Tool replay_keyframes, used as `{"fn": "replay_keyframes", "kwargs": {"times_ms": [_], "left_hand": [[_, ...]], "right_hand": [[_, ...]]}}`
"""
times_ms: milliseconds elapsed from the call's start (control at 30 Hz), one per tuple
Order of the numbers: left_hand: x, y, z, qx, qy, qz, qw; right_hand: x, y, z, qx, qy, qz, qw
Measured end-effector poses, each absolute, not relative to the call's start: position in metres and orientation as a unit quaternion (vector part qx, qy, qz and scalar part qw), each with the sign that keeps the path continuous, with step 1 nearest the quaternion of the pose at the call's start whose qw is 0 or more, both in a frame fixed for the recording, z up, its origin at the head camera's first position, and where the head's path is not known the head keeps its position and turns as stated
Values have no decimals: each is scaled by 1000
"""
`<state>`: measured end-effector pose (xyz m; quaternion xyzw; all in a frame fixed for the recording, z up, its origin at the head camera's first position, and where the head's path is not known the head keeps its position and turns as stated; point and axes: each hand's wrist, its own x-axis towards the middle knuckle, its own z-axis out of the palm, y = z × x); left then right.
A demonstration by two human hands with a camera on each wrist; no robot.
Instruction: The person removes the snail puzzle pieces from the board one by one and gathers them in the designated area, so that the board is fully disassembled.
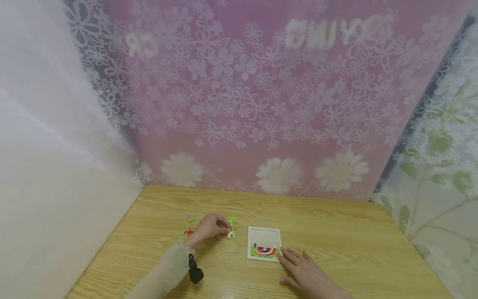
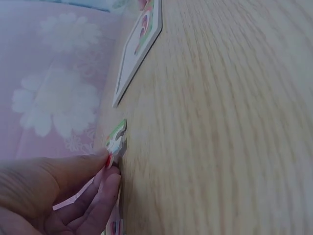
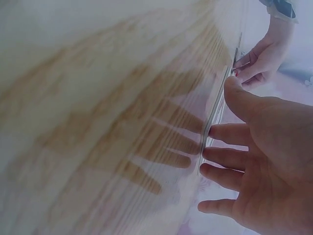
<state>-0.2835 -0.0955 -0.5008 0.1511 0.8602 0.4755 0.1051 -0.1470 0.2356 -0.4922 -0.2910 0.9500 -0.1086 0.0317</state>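
Note:
My left hand [image 1: 212,226] pinches a small jigsaw puzzle piece [image 2: 115,140] between thumb and fingers, close over the table. White, green and a bit of red show on the piece. To its right lies a white puzzle frame [image 1: 264,229] with a few joined pieces [image 1: 265,251] along its near side, red, white and green. My right hand [image 1: 304,270] lies with fingers extended, fingertips at the frame's right near edge. In the right wrist view its fingers [image 3: 227,157] are straight and spread, holding nothing.
Loose puzzle pieces lie around the left hand: a flowered one [image 1: 191,217], a red and green one [image 1: 188,231] and a green one [image 1: 232,219]. All rest on a wooden table [image 1: 328,232]. Flower-patterned curtains [image 1: 261,104] hang along its back and sides.

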Motion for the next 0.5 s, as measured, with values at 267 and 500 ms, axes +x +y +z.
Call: {"fn": "replay_keyframes", "kwargs": {"times_ms": [267, 500], "left_hand": [[-287, -92, -506, 186, 896, 402, 41], [-291, -91, -514, 207, 904, 373, 11]], "right_hand": [[-147, 236, -492, -287, 951, -107, 43], [-149, 236, -490, -294, 949, -103, 41]]}}
